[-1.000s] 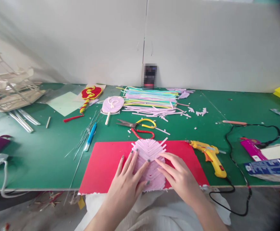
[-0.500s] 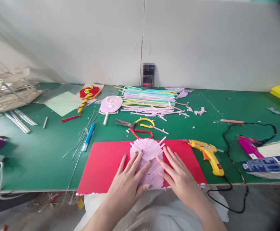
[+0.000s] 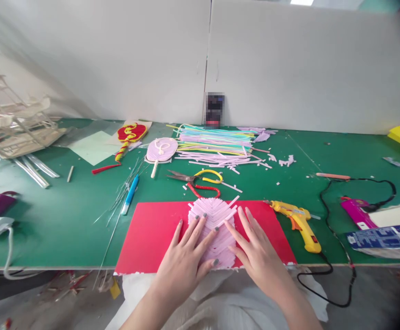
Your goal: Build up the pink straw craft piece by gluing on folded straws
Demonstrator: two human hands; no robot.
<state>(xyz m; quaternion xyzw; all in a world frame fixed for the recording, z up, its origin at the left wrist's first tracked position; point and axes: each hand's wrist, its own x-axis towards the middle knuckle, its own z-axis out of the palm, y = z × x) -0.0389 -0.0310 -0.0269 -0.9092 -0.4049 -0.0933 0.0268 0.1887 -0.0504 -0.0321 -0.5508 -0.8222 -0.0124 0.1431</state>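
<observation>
A rounded panel of pale lilac pipe cleaners (image 3: 213,209), laid in a V pattern, rests on a red sheet (image 3: 151,233) at the table's front edge. A few strip ends stick out at its upper right. My left hand (image 3: 185,256) lies flat with spread fingers over the panel's left part. Over its right edge is my right hand (image 3: 259,250), fingers stretched out, partly on the red sheet. Neither hand holds anything. Just beyond the panel lie scissors (image 3: 194,179) with red and yellow handles.
Pipe cleaners (image 3: 216,137) are heaped behind the scissors. A lilac fan (image 3: 161,149) and a red-and-yellow fan (image 3: 131,133) lie to their left. Thin wires and a blue pen-like tool (image 3: 130,195) are nearer. A yellow glue gun (image 3: 298,222) with a black cord sits at right.
The view has shifted slightly, moving the scene a little to the right. Both hands stay spread on the lilac panel, with almost no change in their pose.
</observation>
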